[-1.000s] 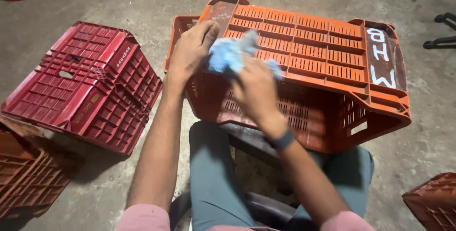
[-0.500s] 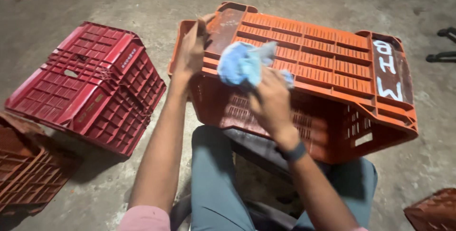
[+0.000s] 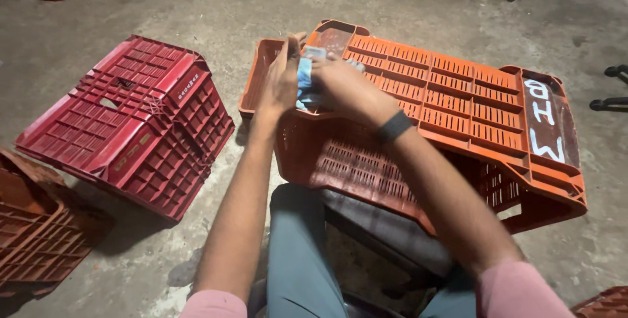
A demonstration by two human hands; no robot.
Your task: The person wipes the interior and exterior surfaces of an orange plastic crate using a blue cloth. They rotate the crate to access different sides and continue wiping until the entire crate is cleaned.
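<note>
Right now my left hand [image 3: 280, 82] is braced flat against the near end of the orange crate [image 3: 458, 95], fingers straight and held together, thumb side up, steadying it rather than gripping anything. My right hand [image 3: 343, 86] is bunched over a light blue cloth [image 3: 305, 79], fingers curled down and clamped on it, pressing it onto the crate's slatted face close to the corner where the two hands almost meet. The cloth is mostly hidden between them; only a fold shows.

The crate lies tipped on its side across my knees, its far end pointing off to the right, so it rests on an edge and not on its base. I judge that to be the main risk: if I push hard with the cloth while the left palm only leans, the crate could rock or slide off my legs onto the concrete floor [image 3: 392, 4]. The slats are the second worry. A loose fold of cloth could snag in the slots, or a fingertip could catch in a slot if the hand skids.

The red crate [image 3: 131, 122] sits upside down just to my left, well apart from my elbow, and a darker brown crate [image 3: 33, 226] lies beyond it at the frame's edge; neither looks close enough to interfere.
</note>
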